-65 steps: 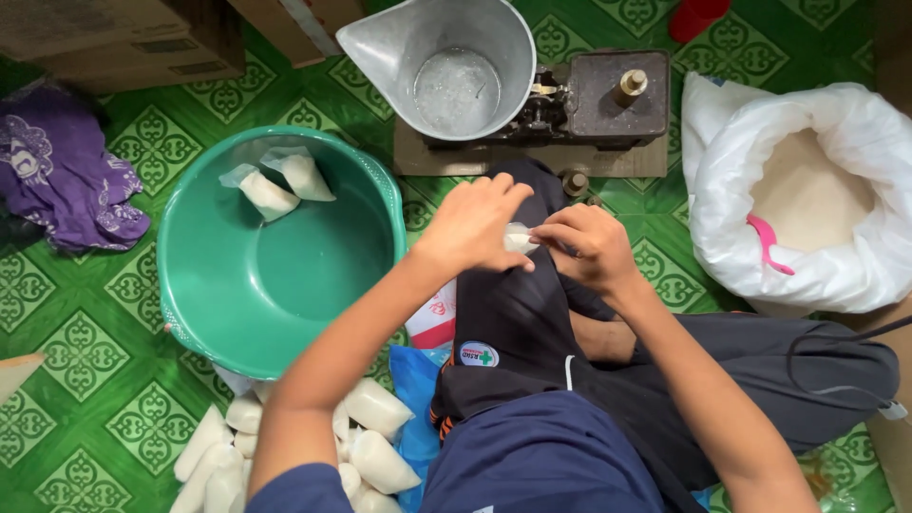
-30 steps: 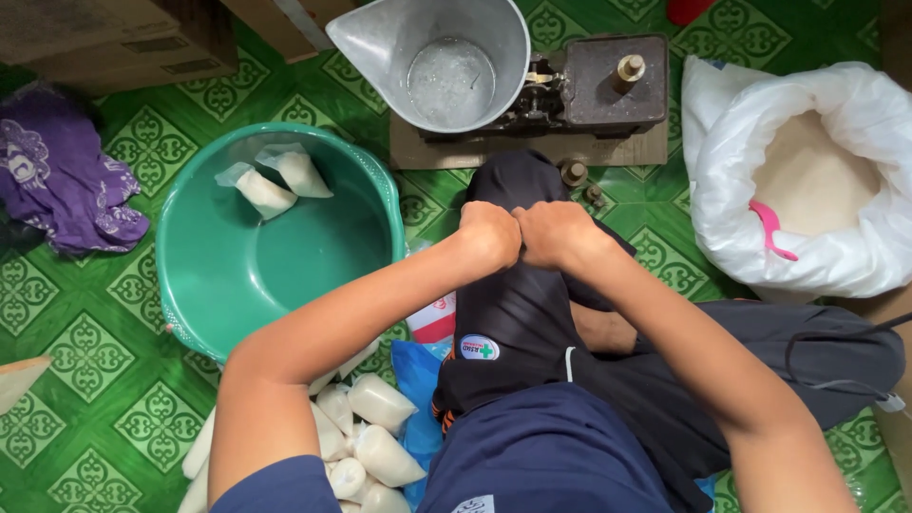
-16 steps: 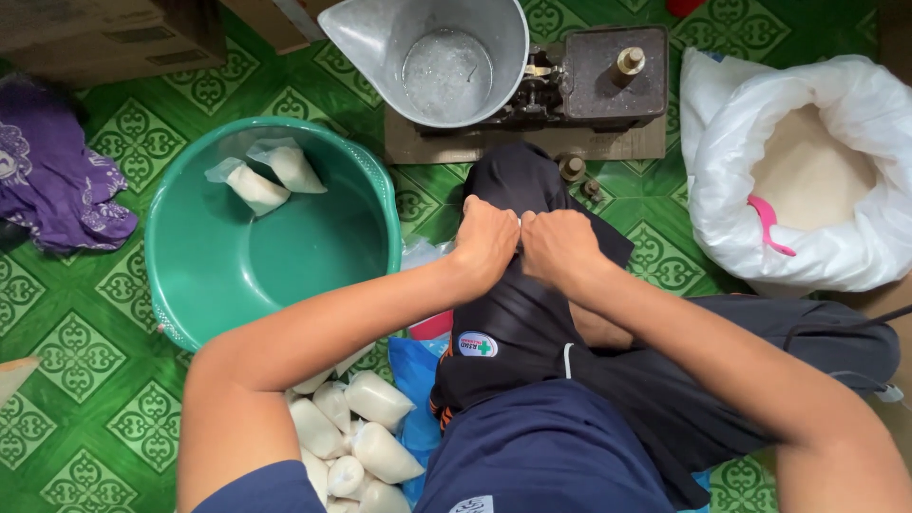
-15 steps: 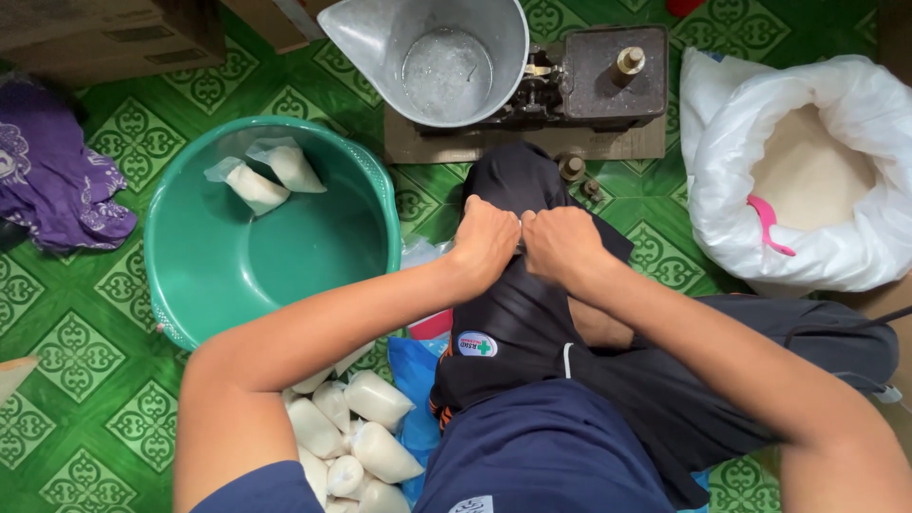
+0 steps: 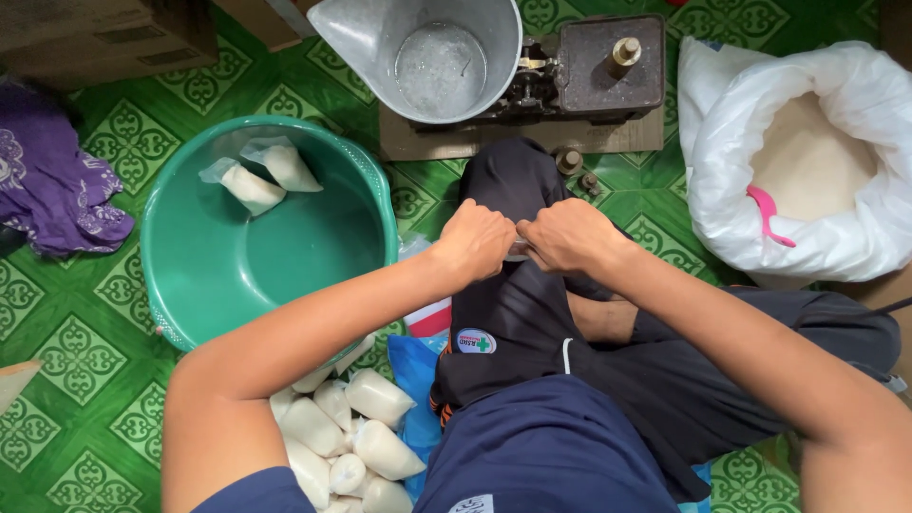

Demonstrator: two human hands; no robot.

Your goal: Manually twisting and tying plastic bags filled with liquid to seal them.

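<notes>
My left hand and my right hand are clenched together above my raised knee in dark trousers. Between the knuckles a sliver of clear plastic, the neck of a small bag, shows; both hands grip it, and the rest of the bag is hidden. To the left stands a green plastic basin with two filled white bags lying at its far side. Several more filled white bags are piled on the floor by my left elbow.
A metal balance scale with a grey scoop pan stands on a board ahead. A white sack of pale powder with a pink scoop sits at the right. Purple cloth lies far left on the green patterned tiles.
The hands went from open fingers pinching the small bag to closed fists pressed together on it, and drew slightly nearer to me over the knee. The basin and the scale stayed put.
</notes>
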